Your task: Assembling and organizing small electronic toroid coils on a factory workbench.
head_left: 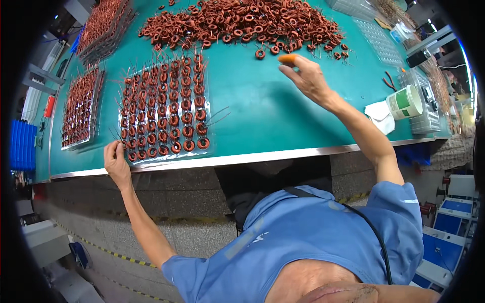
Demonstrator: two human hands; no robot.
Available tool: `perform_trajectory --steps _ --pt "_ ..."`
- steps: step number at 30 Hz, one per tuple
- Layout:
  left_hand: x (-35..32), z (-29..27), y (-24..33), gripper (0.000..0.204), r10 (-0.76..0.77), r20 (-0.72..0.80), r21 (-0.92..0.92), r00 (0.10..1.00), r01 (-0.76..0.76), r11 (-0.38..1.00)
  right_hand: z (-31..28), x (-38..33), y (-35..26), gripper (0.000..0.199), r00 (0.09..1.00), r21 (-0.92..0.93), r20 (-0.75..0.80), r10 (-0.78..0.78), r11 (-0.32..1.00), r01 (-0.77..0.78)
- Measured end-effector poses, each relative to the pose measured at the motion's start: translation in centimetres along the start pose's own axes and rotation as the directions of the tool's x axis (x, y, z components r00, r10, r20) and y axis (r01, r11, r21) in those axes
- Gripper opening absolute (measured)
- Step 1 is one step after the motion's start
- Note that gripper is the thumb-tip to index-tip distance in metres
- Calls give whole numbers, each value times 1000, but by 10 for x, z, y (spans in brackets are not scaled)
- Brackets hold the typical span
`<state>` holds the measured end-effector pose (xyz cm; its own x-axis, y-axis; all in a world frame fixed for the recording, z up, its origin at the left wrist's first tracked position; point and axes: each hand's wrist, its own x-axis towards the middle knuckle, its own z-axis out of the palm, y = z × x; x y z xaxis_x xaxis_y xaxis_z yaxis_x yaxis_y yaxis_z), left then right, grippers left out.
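My left hand (pixel 117 164) is at the near left corner of a clear plastic tray (pixel 169 160), fingers pinched together. Whether they grip the tray's edge or a coil's wire lead is hidden. Rows of copper-red wire-wound ring coils (pixel 162 137) fill the tray, their thin leads sticking up. Above the green tabletop, my right hand (pixel 310 81) reaches out with thumb and forefinger apart and nothing visible between them. An orange finger cot covers one fingertip. Just beyond it lies a heap of loose ring coils (pixel 247 22), with a single coil (pixel 260 54) at its near edge.
Two more filled coil trays stand at the left, one nearer (pixel 81 108) and one stacked farther back (pixel 103 30). On the right are a white-and-green tub (pixel 405 102), a white cloth (pixel 380 117), red-handled pliers (pixel 389 82) and empty clear trays (pixel 381 43). The table's metal edge (pixel 252 156) runs before me.
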<state>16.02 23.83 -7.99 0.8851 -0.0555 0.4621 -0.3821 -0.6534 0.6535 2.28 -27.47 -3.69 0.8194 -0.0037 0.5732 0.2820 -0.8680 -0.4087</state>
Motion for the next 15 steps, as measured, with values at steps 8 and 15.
perform_trajectory --steps 8,15 --pt "-12 -7 -3 21 -162 -14 -158 987 158 975 49 46 50 36 856 -500 455 -246 725 474" --pt "-80 1 85 14 13 -226 -281 974 -78 957 9 -8 25 50 964 -140 -29 -264 956 257"
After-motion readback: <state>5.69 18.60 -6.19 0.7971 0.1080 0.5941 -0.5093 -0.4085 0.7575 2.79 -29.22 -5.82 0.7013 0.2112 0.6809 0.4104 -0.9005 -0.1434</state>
